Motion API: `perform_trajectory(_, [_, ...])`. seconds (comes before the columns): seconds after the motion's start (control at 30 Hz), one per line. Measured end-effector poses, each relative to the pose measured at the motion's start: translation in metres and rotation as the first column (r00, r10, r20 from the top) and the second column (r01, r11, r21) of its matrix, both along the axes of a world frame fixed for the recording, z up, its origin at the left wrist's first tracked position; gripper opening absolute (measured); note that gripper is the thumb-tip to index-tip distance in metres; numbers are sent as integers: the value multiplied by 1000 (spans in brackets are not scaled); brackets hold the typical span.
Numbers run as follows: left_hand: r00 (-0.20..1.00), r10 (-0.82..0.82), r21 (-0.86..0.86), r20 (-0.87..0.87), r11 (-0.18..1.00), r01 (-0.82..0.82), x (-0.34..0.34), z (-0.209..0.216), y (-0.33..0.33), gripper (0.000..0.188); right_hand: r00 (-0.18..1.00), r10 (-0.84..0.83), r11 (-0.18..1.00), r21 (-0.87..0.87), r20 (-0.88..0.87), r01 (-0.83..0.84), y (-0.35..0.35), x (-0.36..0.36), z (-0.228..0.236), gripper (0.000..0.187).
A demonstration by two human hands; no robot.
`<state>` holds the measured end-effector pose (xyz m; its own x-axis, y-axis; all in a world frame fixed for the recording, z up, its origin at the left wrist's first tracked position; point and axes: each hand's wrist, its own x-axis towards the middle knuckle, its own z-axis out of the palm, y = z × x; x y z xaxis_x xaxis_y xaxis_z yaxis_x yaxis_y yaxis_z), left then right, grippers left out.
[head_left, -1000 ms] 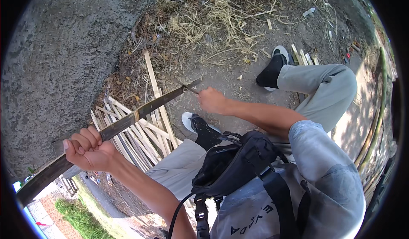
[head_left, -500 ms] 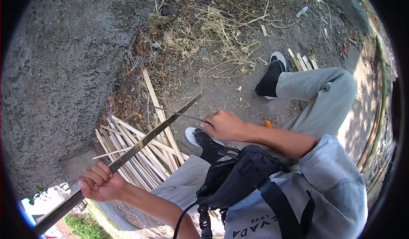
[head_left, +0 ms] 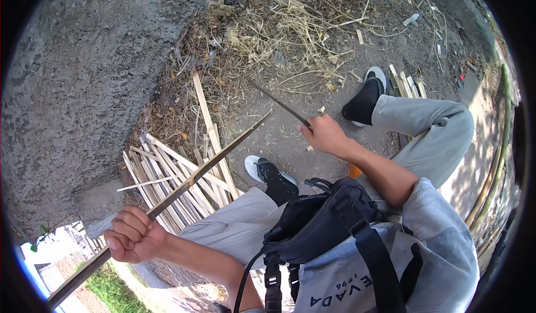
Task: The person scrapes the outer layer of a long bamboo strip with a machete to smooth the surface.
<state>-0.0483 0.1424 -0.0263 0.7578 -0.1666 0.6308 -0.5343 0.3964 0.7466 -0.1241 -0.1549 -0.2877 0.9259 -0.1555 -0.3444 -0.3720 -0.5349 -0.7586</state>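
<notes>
A long split bamboo strip (head_left: 220,155), dark with a pale patch at a node, slants from the lower left up to the middle. My left hand (head_left: 134,236) is wrapped round its lower part. In my right hand (head_left: 326,134) is a long thin-bladed knife (head_left: 279,104), its handle hidden by the fist. The blade points up and left, apart from the strip and beyond its far end. Under the strip lies a pile of pale split strips (head_left: 167,179), by my left foot.
A rough concrete slab (head_left: 95,89) fills the left side. Dry shavings (head_left: 290,28) litter the ground ahead. More cut pieces (head_left: 410,84) lie by my right foot. Long poles (head_left: 497,151) run along the right edge. A black bag (head_left: 324,218) hangs at my waist.
My right hand has moved up and right with the knife, whose blade has swung up off the strip. The left hand keeps its grip, almost in place.
</notes>
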Motion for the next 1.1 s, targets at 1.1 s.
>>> perform_trajectory(1.1, [997,67,-60,-45,996,-69,4,-4,19,39,990,142,988,-65,15,-141,14,-11,-15,29])
